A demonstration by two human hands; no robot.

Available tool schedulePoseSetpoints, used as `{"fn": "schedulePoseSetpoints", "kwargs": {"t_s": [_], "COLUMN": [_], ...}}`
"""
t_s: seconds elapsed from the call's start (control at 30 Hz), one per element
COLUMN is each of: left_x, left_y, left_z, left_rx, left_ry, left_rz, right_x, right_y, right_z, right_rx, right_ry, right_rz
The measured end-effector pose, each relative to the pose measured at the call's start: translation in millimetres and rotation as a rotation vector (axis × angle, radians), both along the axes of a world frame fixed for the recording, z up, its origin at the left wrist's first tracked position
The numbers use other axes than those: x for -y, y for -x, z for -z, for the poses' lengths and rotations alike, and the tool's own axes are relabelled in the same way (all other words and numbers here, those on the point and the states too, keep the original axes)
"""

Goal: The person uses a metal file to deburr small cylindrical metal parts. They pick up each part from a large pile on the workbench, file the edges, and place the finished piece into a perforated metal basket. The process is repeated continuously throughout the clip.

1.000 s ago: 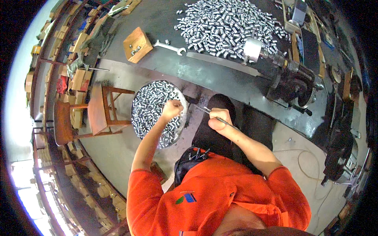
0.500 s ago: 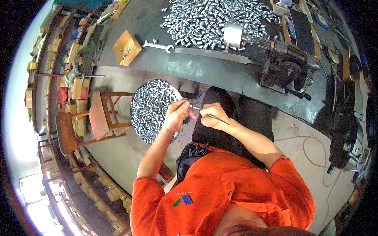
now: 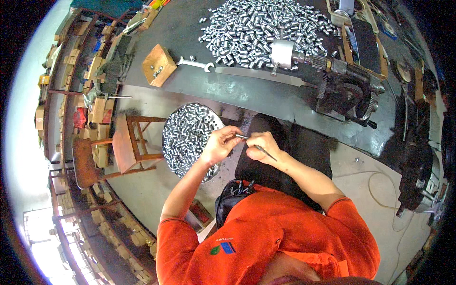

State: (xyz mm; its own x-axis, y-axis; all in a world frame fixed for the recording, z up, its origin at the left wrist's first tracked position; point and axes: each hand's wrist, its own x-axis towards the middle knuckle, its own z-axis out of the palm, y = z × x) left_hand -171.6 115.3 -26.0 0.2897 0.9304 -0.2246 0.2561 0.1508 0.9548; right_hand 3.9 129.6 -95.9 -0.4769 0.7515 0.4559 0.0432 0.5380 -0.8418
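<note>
My left hand (image 3: 220, 145) is closed in a pinch, with a small metal sleeve (image 3: 241, 136) at its fingertips. Close on its right, my right hand (image 3: 263, 144) is wrapped around a slim metal rod (image 3: 270, 156), whose dark tapered end sticks out past the palm toward my wrist. The other end of the rod points to the sleeve; whether it sits inside it is too small to tell. Both hands are above my lap. Beside and beyond my left hand stands a round metal pan (image 3: 214, 121) filled with many small shiny sleeves (image 3: 186, 142).
A dark workbench (image 3: 228, 85) carries a heap of sleeves (image 3: 251, 33), an open-end wrench (image 3: 195, 63), a small wooden box (image 3: 159, 65) and a geared machine (image 3: 346, 88) with a chuck. A wooden chair (image 3: 127, 145) and shelves (image 3: 71, 95) stand at left. A cable (image 3: 373, 183) lies on the floor.
The whole view has shifted slightly. My left fingers have drawn together around the sleeve and lie closer to my right hand. My right hand still grips the rod.
</note>
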Motion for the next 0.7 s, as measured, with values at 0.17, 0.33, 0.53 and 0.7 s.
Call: {"fn": "schedulePoseSetpoints", "kwargs": {"t_s": [0.17,0.33,0.53,0.7], "left_x": [-7.9,-12.0,-11.4,-10.5], "left_y": [4.3,4.1,30.2,45.8], "left_z": [-5.1,-7.2,-19.1,3.4], "left_rx": [-0.062,0.005,-0.71,-0.792], "left_ry": [0.037,0.072,-0.482,-0.525], "left_rz": [0.027,-0.041,-0.039,-0.113], "right_x": [-5.9,-6.9,-10.1,-8.9], "right_y": [-1.2,-5.9,-15.1,-18.9], "right_z": [-3.2,-12.3,-28.5,-27.1], "right_rx": [-0.09,-0.13,-0.337,-0.441], "right_ry": [0.151,0.249,0.119,0.115], "right_rz": [-0.078,-0.128,0.004,-0.007]}}
